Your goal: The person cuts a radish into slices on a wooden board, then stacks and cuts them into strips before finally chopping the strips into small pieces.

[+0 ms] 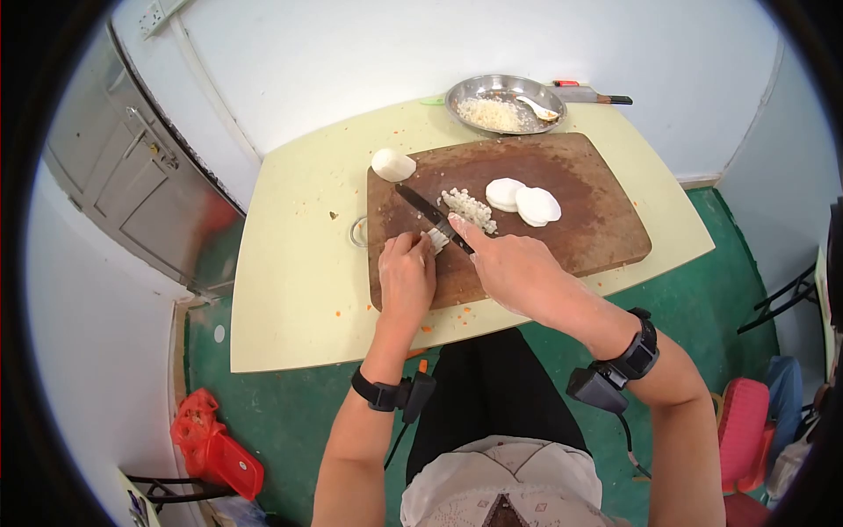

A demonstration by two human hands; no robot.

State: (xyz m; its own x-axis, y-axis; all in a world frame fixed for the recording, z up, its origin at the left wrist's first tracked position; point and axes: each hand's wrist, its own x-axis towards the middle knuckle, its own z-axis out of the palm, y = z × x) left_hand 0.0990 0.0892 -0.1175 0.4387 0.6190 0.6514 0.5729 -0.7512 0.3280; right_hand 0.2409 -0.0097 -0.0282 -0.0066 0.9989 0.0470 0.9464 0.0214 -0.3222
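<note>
White radish strips (436, 238) lie under your curled left hand (407, 277) on the brown wooden cutting board (580, 215); your right hand (509, 268) grips closed around the dark-bladed knife (423, 207); small white diced pieces (470, 209) lie just beside the blade.

The right hand (514, 272) grips a knife (432, 214), forefinger laid along the blade, which angles toward the far left of the wooden cutting board (606, 220). The left hand (407, 277) presses a small white piece (437, 238) against the board near its left edge, just beside the blade. A heap of diced white bits (470, 209) lies just past the knife, and two white round slices (524, 201) overlap near the board's middle. A white chunk (392, 164), perhaps radish, sits at the board's far left corner. At the table's (290, 263) far edge stands a metal plate (504, 102) with shredded food and a spoon (539, 109).
</note>
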